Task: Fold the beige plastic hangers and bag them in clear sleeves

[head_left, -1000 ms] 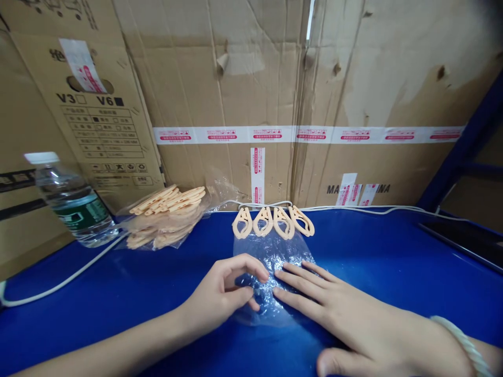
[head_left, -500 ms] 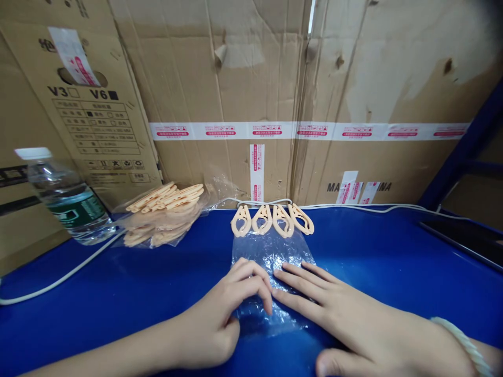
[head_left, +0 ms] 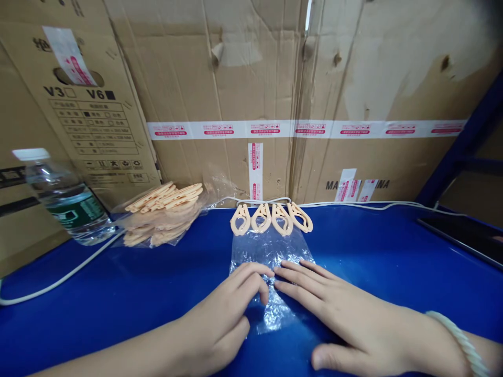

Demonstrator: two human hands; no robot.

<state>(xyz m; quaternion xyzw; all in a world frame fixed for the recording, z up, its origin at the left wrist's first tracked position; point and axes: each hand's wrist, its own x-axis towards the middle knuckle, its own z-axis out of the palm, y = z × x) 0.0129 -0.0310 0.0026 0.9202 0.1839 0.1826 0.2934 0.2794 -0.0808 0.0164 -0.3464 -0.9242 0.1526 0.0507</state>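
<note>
A small clear plastic bag (head_left: 271,251) lies crumpled on the blue table (head_left: 373,262). My left hand (head_left: 228,314) rests on its left part, fingers stretched flat. My right hand (head_left: 346,314) lies flat on its right part, fingers spread, a pale bead bracelet at the wrist. Several peach plastic clips (head_left: 271,219) lie in a row just beyond the bag's far edge.
A bag of more peach clips (head_left: 165,212) sits at the back left beside a water bottle (head_left: 65,199). A white cable (head_left: 58,280) runs along the table. Taped cardboard boxes (head_left: 255,94) wall the back. A dark flat device (head_left: 463,238) lies at the right.
My left hand went from a curled pinch on the bag to fingers lying flat on it. The bag's near end has bunched up. My right hand stayed flat.
</note>
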